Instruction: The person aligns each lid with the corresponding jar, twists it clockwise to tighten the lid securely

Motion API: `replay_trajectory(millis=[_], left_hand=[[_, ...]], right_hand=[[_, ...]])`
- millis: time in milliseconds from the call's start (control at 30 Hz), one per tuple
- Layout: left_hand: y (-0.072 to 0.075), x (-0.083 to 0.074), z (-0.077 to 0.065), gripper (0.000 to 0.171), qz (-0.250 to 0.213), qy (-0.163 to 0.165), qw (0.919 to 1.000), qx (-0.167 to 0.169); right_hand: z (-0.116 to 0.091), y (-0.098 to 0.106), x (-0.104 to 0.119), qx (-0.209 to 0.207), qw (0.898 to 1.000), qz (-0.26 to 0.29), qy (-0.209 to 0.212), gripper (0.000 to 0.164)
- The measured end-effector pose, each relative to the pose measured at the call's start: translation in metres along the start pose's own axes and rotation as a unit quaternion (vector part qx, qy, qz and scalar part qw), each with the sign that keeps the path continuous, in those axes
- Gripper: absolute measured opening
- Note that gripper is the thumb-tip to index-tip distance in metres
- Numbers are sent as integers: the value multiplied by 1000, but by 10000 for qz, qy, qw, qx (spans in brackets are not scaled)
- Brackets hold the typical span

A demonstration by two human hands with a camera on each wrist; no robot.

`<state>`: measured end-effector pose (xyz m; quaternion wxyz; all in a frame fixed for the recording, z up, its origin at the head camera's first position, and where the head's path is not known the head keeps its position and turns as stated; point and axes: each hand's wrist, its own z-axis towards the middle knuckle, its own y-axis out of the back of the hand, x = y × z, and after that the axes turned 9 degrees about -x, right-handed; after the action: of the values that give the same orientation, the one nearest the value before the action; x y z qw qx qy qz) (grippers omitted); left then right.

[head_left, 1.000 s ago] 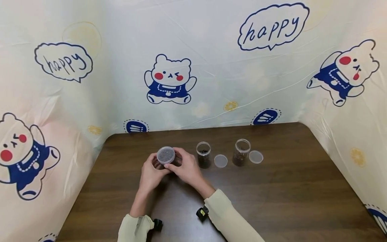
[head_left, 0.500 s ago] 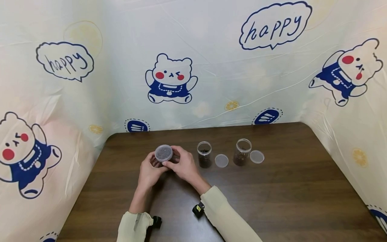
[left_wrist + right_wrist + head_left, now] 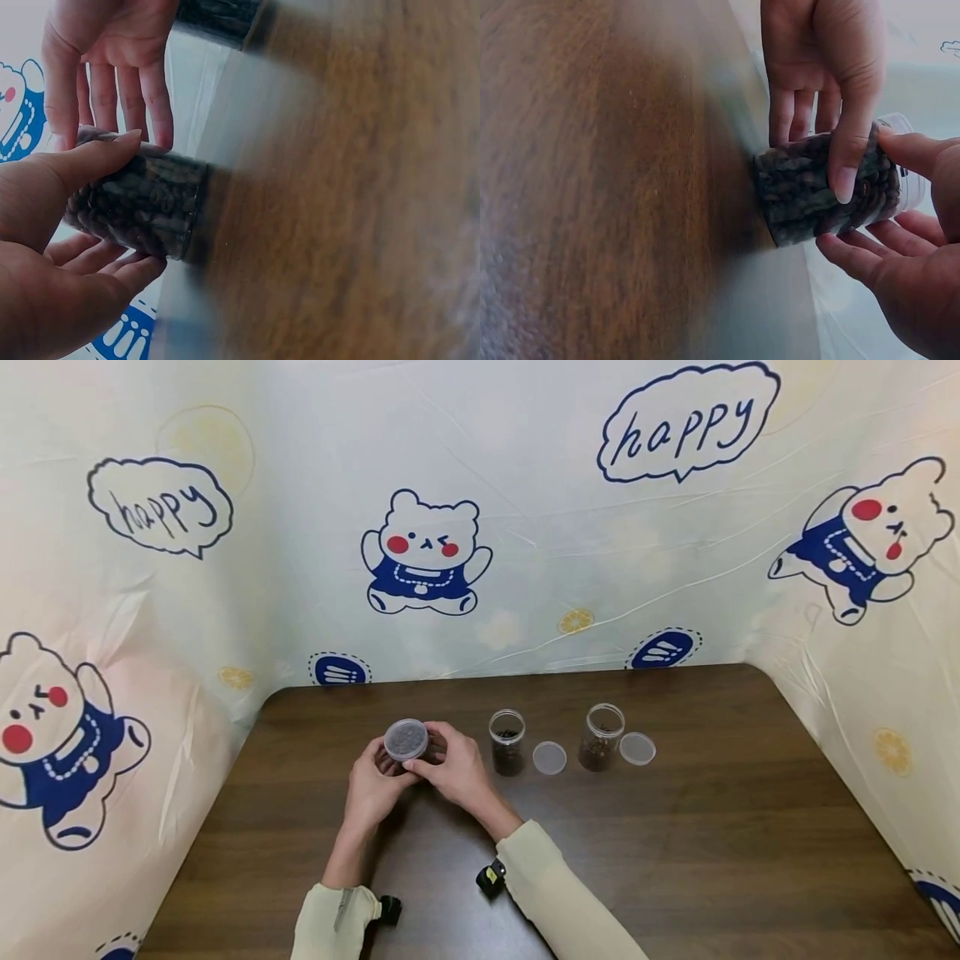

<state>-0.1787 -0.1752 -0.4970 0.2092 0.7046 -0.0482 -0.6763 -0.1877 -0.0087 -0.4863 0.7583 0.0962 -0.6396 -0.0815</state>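
Observation:
A clear jar (image 3: 142,202) full of dark beans, capped with a translucent lid (image 3: 407,739), stands at the left of the table between both hands. My left hand (image 3: 372,789) wraps the jar's left side, its thumb across the front. From the right, my right hand (image 3: 461,772) grips the same jar higher up, near the lid, as the right wrist view shows. Just right of that hand stands an uncapped jar (image 3: 507,756) partly filled with dark pieces. Its neighbour is a second uncapped jar (image 3: 596,752) with brownish contents.
One loose lid (image 3: 550,758) lies between the two uncapped jars, and another lid (image 3: 638,749) lies right of the farther jar. The brown wooden table (image 3: 712,843) ends at the back against a printed cloth (image 3: 525,527), which also hangs along both sides.
Over the past second both hands and the capped jar have shifted slightly left and toward the back in the head view. During the last half second they have stayed nearly still.

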Motion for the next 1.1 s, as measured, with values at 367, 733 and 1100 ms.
replay_trajectory(millis=[367,733,1100], left_hand=[[1,3,-1,77,193,-62,9997,127],[2,2,2,77,319,-173,9991,227],[1,-1,-1,83,497,-247,9984,46]], right_hand=[[-2,-1,0,79,10000,2,-3,59],[-2,2,1,48,9998,-194,-36,60],[-7,9,6,-58,9950,-983,166,63]])
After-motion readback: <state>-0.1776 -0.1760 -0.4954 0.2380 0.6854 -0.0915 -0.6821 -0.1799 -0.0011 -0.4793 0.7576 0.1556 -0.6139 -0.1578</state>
